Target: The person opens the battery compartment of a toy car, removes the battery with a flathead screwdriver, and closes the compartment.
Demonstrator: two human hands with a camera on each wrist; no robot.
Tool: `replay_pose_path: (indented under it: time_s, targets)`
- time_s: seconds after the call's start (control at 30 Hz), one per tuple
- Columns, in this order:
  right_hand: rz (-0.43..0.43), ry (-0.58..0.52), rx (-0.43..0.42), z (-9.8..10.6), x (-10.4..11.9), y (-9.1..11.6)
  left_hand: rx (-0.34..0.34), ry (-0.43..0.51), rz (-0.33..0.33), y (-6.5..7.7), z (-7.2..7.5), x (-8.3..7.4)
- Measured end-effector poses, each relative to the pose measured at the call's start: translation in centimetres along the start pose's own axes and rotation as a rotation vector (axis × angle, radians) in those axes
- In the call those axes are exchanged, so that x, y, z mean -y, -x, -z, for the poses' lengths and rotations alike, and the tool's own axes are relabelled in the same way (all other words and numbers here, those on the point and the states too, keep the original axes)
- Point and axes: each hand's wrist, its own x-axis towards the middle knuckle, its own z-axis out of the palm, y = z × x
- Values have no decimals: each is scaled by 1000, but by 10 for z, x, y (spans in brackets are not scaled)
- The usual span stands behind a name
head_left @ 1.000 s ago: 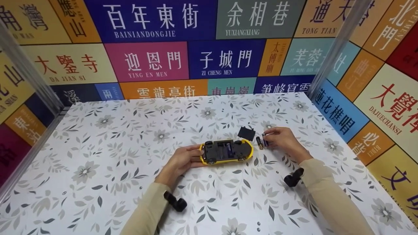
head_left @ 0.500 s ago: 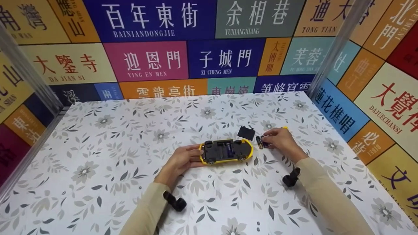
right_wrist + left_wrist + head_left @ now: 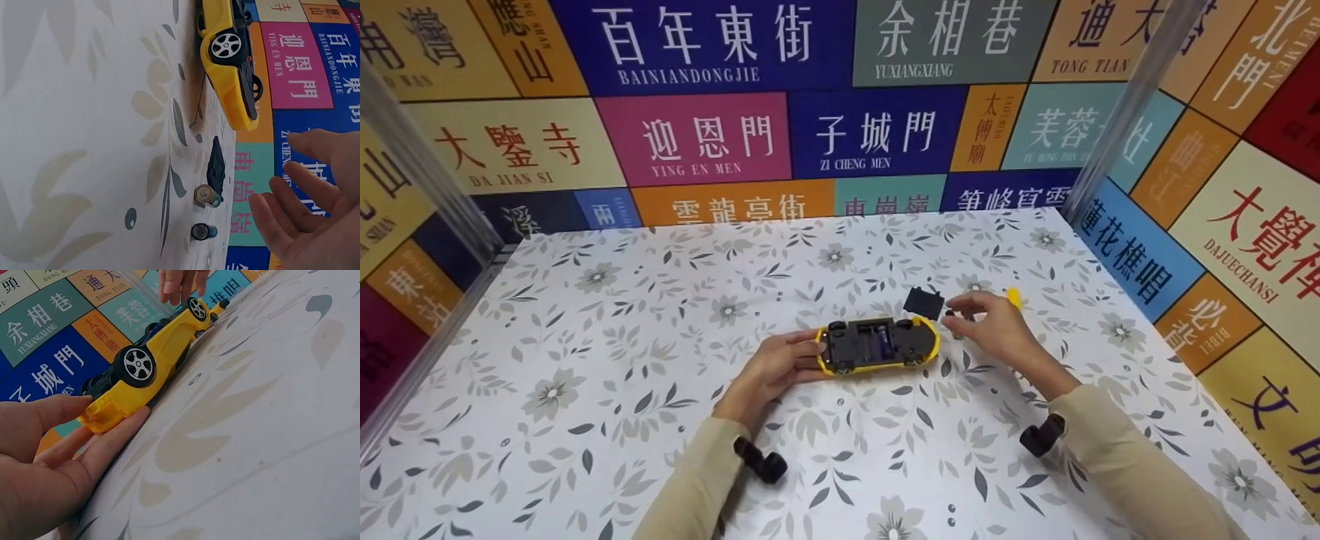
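Note:
An upside-down yellow toy car [image 3: 847,349] has its battery compartment uncovered, with a battery [image 3: 886,341] inside. My left hand [image 3: 769,367] grips one end of the car, thumb on the underside and fingers against the body in the left wrist view. Just past the car's other end, my right hand [image 3: 996,321] hovers with fingers apart and nothing between them. Two loose batteries, one tan-ended [image 3: 206,195] and one dark-ended [image 3: 203,231], are below it in the right wrist view; the fingers mostly hide them from the head view. The black compartment cover [image 3: 924,303] lies behind the car.
A small yellow object [image 3: 1014,298] pokes out behind the right hand, mostly hidden. White floral cloth [image 3: 660,285] covers the table. Colourful sign-printed panels [image 3: 697,139] stand at the back and sides.
My right hand has come off the loose batteries and shifted left towards the car. The yellow object behind it has come into view. My left hand and the car have stayed put.

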Motion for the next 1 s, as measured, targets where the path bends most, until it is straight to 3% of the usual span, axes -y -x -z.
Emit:
replay_pose_path:
  time_s: [0.23, 0.37, 0.63, 1.0]
  targets:
    - [243, 23, 43, -18, 14, 9, -14, -5, 2, 1, 2, -2]
    - [315, 50, 82, -28, 22, 11, -23, -12, 4, 0, 1, -1]
    - [304, 123, 156, -42, 30, 12, -18, -17, 15, 0, -3, -1]
    - [287, 225, 132, -54, 39, 7, 4, -13, 18, 1, -1, -2]
